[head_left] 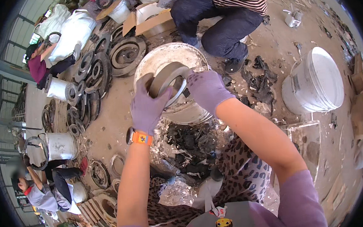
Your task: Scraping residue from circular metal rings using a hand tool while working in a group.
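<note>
A thick grey ring (167, 76) is held up on its edge, tilted, over a round white bucket (143, 66) with a dirty pale top. My left hand (148, 107), in a purple glove, grips the ring's left side, with its thumb across the front. On the ring's right side is my right hand (208, 89), gloved the same way, its fingers closed at the rim. A small dark patch shows beside the right fingers; I cannot make out what it is. The lower inner edge of the ring looks pale and shiny.
Black scraps (191, 144) lie between the bucket and my legs. A white bucket (312, 82) stands at right. Many dark rings (98, 73) are piled at left. A person in dark trousers (213, 28) crouches beyond my bucket, near a cardboard box (155, 23). Other people work at far left.
</note>
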The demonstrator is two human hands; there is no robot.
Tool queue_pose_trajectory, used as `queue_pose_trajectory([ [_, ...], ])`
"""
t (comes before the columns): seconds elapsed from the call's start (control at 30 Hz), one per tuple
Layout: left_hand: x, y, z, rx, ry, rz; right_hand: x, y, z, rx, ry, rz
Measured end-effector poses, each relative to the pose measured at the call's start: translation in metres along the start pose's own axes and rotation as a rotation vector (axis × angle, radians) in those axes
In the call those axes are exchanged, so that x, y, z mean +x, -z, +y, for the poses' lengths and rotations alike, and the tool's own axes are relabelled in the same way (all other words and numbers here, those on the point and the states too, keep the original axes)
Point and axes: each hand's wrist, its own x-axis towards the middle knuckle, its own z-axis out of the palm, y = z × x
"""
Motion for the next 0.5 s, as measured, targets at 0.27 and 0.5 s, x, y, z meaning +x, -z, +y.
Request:
queue_pose_trajectory([
  [0.27, 0.027, -0.012, -0.014, 0.349, 0.175, -0.033, 0.019, -0.017, -0.022, -0.053, 0.012, 0.009],
  [0.5, 0.029, -0.009, -0.016, 0.208, 0.223, 0.012, 0.023, -0.033, -0.021, 0.142, -0.042, 0.034],
])
